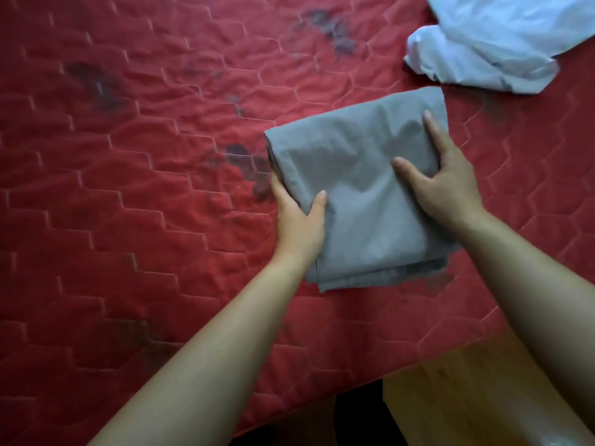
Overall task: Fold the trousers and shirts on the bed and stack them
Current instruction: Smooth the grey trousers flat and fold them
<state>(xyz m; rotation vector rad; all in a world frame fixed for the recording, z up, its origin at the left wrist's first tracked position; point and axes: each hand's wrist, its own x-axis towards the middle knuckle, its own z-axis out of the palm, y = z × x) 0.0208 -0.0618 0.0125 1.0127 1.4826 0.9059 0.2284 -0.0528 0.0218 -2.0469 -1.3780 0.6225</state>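
Both hands were on the folded grey garment (354, 194), one at each side. Our left hand (299, 223) gripped its left edge: the thumb lay on top of the cloth and the fingers went down under the edge, out of sight. Our right hand (446, 188) lay on the right part of the bundle, with thumb and forefinger straight and spread wide on the top layer. Its other fingers were hidden past the right edge, so we could not tell whether they curled under the cloth or only rested there.

We saw the grey garment folded into a rough rectangle, several layers thick, with the layered edges showing at the end nearer to us. It sat over the bed (128, 162), towards the near right part of it; whether it rested fully on the cover or was raised a little we could not tell. We could not say either whether it was trousers or a shirt.

The bed wore a red quilted cover with dark blotches scattered over it. At the far right corner lay a pale, crumpled garment (489, 46), unfolded and apart from the grey one. Beyond the near edge of the bed, at the lower right, we saw a wooden surface (457, 397).
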